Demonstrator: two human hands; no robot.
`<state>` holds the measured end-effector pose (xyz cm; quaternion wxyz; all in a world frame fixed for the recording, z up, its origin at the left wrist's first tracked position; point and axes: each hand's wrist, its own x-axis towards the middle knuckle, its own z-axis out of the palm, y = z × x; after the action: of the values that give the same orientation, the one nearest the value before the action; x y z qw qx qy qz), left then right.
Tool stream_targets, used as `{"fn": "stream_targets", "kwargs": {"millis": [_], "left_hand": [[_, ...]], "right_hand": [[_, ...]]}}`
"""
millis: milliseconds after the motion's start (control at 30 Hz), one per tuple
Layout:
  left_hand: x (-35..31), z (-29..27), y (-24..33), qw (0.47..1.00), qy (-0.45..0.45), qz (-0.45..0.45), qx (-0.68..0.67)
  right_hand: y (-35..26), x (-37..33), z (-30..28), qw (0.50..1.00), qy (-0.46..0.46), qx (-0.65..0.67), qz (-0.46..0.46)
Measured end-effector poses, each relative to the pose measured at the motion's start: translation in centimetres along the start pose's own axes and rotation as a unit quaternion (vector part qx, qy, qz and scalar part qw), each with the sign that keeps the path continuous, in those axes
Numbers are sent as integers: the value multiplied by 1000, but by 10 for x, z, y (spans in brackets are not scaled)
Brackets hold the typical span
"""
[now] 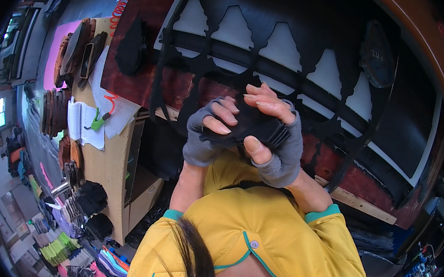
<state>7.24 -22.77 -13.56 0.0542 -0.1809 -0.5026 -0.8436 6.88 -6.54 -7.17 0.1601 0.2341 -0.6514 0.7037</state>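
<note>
A stack of thin black cut pieces [258, 121] lies between my two hands, in front of my chest. My left hand [211, 129], in a grey fingerless glove, curls its fingers over the stack's left end. The right hand [276, 134], gloved the same way, grips the other end, thumb on the near side and fingers over the top. Just beyond my hands, a black sheet [272, 63] with a row of pointed cut-outs lies across the dark red work table [176, 83]. White shows through the cut-outs. The sheet's near strips hang over the table edge.
A shaped cutting die [378, 54] rests on the black sheet at the far right. Black cut pieces [130, 49] sit at the table's left end. On the left-hand bench are an open notebook [85, 122], a green air nozzle [98, 121] and several stacked brown pieces [54, 112]. An orange machine beam [429, 41] arches at right.
</note>
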Motion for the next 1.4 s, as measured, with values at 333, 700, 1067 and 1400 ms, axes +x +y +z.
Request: {"fn": "stream_targets", "kwargs": {"millis": [333,700,1067,1400], "left_hand": [[-22,25,15,950,-112,-276,-94],[-11,45,26,843,54,-440,-304],[6,47,20,951,-95,-230,184],[4,46,12,959,-85,-190,191]], "right_hand": [[-9,11,-27,980,-147,57,122],[-16,19,-32,955,-291,37,52],[-9,14,-45,972,-229,-3,44],[-3,8,-47,964,-198,144,103]]}}
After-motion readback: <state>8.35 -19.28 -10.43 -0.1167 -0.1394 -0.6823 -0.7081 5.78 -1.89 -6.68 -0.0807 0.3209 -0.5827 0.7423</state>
